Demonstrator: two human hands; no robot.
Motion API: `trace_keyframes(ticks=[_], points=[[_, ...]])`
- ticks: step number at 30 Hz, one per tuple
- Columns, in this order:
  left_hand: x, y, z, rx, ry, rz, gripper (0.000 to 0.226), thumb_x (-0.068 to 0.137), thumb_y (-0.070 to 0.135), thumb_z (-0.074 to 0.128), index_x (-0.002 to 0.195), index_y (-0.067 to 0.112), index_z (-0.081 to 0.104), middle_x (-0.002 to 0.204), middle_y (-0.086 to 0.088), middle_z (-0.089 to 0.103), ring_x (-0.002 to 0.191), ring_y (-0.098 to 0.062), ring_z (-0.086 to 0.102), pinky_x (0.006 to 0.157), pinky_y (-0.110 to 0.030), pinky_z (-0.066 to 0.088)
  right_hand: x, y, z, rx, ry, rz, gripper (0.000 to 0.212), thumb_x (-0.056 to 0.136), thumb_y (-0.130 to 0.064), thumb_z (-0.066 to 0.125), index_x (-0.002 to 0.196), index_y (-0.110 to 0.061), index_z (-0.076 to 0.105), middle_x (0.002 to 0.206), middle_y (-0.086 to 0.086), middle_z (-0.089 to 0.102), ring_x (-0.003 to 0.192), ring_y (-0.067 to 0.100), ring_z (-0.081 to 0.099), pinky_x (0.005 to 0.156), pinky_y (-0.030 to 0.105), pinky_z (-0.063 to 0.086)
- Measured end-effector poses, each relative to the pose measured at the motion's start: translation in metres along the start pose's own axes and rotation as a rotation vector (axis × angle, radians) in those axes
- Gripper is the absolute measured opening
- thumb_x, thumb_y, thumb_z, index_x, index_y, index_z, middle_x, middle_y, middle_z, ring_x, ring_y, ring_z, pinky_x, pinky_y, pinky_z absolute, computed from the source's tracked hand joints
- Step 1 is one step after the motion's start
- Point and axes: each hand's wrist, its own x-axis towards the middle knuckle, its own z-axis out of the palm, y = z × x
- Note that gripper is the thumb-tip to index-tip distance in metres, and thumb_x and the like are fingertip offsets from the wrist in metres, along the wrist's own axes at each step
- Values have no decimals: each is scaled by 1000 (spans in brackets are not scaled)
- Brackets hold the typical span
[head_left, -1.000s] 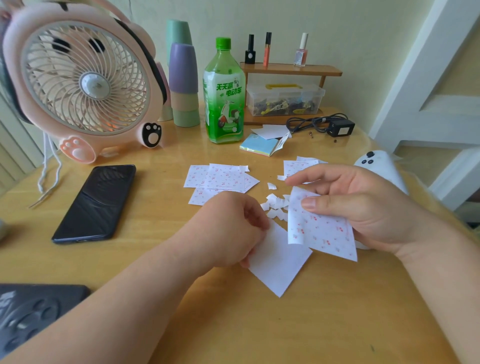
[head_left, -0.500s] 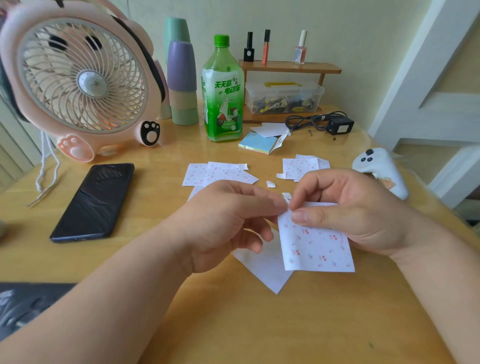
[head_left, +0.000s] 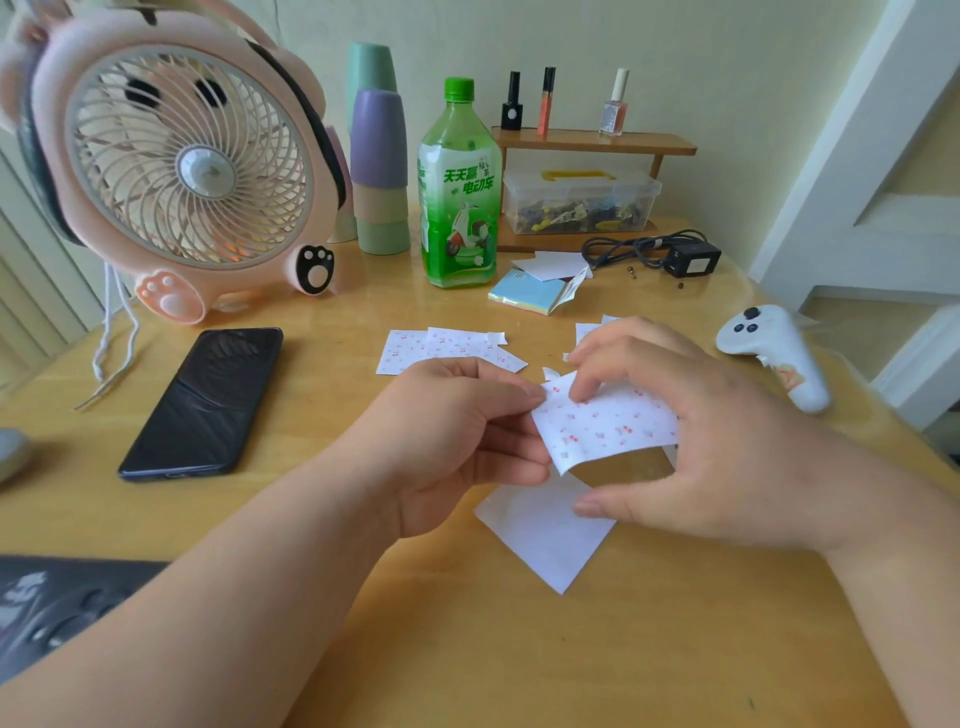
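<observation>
Found a thin, limp rectangular sheet (head_left: 608, 426), white with a small red cherry print, raised just above the smooth wooden table (head_left: 519, 665) and over a flat plain white paper piece (head_left: 545, 530). Noted left hand (head_left: 457, 441) pinching its curled left edge with bent fingers. Noted right hand (head_left: 701, 441) curved over its top edge, thumb spread apart below.

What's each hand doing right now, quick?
Left hand: closed, pinching the left edge of the printed paper.
Right hand: closed on the same paper, fingers curled over its top edge.
</observation>
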Motion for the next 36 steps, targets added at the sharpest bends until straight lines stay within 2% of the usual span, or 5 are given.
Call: trace_keyframes(ticks=[7,10,16,21,36], points=[[0,-3,2,-1,1,24,5,91,1,68,87,0,65,70,-19,68,52,-25,64,48,-28,55,6,5,13,117,106,-82,21,78,-44,73,96,-38,80,131,-22,59,134,12,48,106,26,40],[2,-4,0,-14,-22,27,4,89,-3,69,85,-1,67,79,-22,71,64,-30,67,60,-33,61,6,6,15,232,45,-43,11,85,-39,74,93,-38,81,124,-26,63,126,5,57,102,19,44],[2,-3,-1,-47,-15,32,5,89,-7,66,85,-5,68,77,-24,70,62,-28,68,63,-31,61,5,13,12,331,19,61,14,84,-25,67,80,-18,79,126,-25,66,126,-1,57,102,18,42],[3,-4,0,-57,-20,52,9,91,-7,64,83,-6,68,81,-25,72,67,-29,72,66,-31,62,4,12,13,280,27,62,7,76,-22,71,76,-29,67,122,-25,65,123,-1,57,96,7,37],[3,0,0,-110,-45,-13,9,93,2,64,91,-6,69,82,-23,72,65,-28,71,63,-32,62,11,23,21,330,151,-27,7,82,-23,73,78,-18,71,86,-5,67,88,22,64,78,37,50]])
